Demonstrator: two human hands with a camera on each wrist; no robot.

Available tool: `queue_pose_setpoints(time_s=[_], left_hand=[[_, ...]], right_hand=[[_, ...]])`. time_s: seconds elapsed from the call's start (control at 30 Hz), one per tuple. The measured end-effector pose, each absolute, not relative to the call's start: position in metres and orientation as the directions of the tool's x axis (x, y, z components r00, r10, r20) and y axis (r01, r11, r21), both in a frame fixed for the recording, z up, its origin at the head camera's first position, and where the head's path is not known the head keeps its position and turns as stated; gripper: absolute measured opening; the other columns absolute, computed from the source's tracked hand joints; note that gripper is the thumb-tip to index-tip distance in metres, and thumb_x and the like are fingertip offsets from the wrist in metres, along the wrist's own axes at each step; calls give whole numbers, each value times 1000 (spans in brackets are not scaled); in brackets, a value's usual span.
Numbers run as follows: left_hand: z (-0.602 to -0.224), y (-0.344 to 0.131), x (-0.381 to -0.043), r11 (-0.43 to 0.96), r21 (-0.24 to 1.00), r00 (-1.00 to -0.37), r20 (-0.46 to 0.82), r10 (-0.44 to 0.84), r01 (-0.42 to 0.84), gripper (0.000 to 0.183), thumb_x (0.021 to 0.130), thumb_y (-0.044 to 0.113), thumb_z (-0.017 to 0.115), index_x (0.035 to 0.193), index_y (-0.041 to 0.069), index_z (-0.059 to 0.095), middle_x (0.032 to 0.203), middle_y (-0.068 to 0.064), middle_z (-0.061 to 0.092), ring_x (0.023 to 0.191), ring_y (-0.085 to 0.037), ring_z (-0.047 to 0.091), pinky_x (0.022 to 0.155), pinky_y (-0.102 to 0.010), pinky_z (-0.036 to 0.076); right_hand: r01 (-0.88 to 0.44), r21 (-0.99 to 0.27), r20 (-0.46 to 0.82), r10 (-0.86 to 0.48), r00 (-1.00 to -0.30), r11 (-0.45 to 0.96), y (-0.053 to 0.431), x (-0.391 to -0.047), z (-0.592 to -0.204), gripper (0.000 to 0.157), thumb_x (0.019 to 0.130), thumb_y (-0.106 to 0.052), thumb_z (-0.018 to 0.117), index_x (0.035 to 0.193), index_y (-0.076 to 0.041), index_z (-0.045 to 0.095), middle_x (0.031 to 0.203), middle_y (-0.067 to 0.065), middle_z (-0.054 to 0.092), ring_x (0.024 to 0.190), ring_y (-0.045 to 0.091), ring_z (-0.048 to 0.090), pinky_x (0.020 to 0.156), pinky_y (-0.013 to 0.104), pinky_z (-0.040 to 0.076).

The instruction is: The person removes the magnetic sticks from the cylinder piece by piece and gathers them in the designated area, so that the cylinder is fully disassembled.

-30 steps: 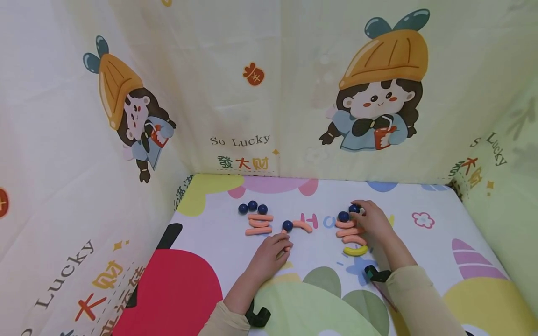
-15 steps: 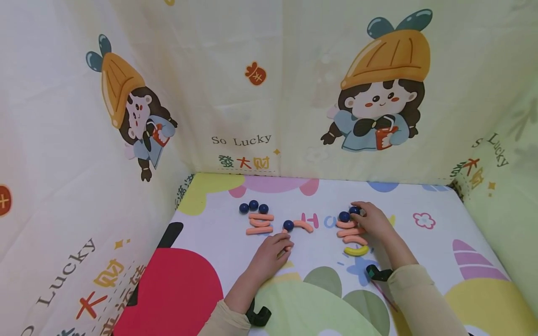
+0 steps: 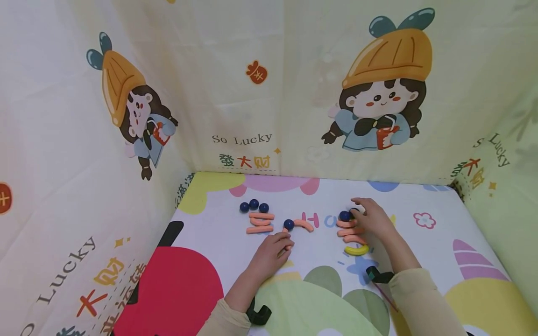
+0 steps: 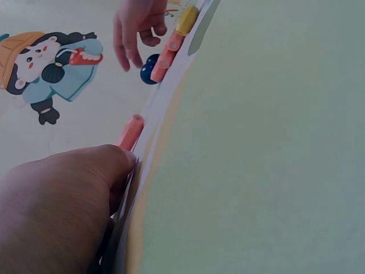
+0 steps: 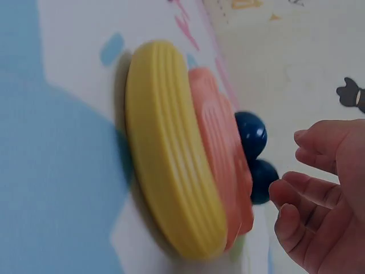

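My right hand [image 3: 373,218] hovers at the dark blue balls [image 3: 344,216] at the far end of the right group. In the right wrist view, its thumb and fingers stand apart beside a second blue ball [image 5: 263,181], with no grip on it. Below the balls lie several salmon-coloured ridged sticks [image 3: 350,232] and a curved yellow one [image 3: 356,251]. My left hand [image 3: 271,254] rests on the table, fingers loosely bent, just below a single blue ball [image 3: 288,224]. A curved salmon stick [image 3: 303,225] lies right of that ball; another is partly hidden by the fingertips.
On the left, several salmon sticks [image 3: 259,230] lie in a row beneath a line of blue balls [image 3: 254,204]. Patterned cloth walls [image 3: 235,107] enclose the printed tabletop [image 3: 420,242] at the back and sides.
My right hand's fingers have lifted slightly off the second blue ball, which stays beside its neighbour. My left hand has kept its place.
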State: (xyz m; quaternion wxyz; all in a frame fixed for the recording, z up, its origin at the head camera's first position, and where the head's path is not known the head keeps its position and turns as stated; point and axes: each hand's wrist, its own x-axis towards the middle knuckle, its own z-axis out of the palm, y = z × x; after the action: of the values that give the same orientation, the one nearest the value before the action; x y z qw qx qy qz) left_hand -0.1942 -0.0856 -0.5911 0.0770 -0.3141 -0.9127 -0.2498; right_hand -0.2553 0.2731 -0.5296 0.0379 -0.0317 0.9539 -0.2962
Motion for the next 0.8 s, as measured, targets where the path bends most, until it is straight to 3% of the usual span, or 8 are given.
queue_pose_setpoints(time_s=[0.2,0.33,0.47,0.57,0.8], left_hand=[[-591,-86,-194,687,407,-798,276,535,602,21,99,27,62,118,24,69,136,4,59,122,-18,57,102,-35,46],[-589,-86,-193,689,410,-801,265,537,598,22,99,27,61,119,23,68,136,3,59,123,-18,56,102,-35,45],[-589,-86,-194,688,411,-801,262,539,598,21,99,27,61,119,23,69,136,3,59,123,-18,56,102,-35,45],[-590,-85,-194,687,412,-800,265,538,599,21,99,27,61,118,23,69,135,3,59,123,-18,57,102,-35,45],[-589,-85,-195,689,402,-798,273,538,602,21,99,27,62,118,22,69,135,3,60,123,-18,57,102,-36,46]], right_hand=[[-35,-625,-75,-105,-992,780,254,-249,-523,48,101,-29,55,146,-12,46,144,15,46,108,33,54,96,52,47],[-53,-642,-82,-137,-987,765,239,-246,-522,48,101,-31,56,145,-16,47,143,9,47,98,25,52,93,45,48],[-87,-647,-83,-184,-979,757,219,-245,-521,46,99,-30,59,143,-16,50,138,10,48,83,22,55,71,34,55],[-140,-634,-50,-222,-974,760,203,-244,-522,44,98,-28,62,139,-15,54,133,10,53,78,20,53,62,27,49],[-265,-617,50,-299,-953,741,172,-245,-531,38,97,-25,63,133,-14,61,126,7,61,87,17,54,74,34,48]])
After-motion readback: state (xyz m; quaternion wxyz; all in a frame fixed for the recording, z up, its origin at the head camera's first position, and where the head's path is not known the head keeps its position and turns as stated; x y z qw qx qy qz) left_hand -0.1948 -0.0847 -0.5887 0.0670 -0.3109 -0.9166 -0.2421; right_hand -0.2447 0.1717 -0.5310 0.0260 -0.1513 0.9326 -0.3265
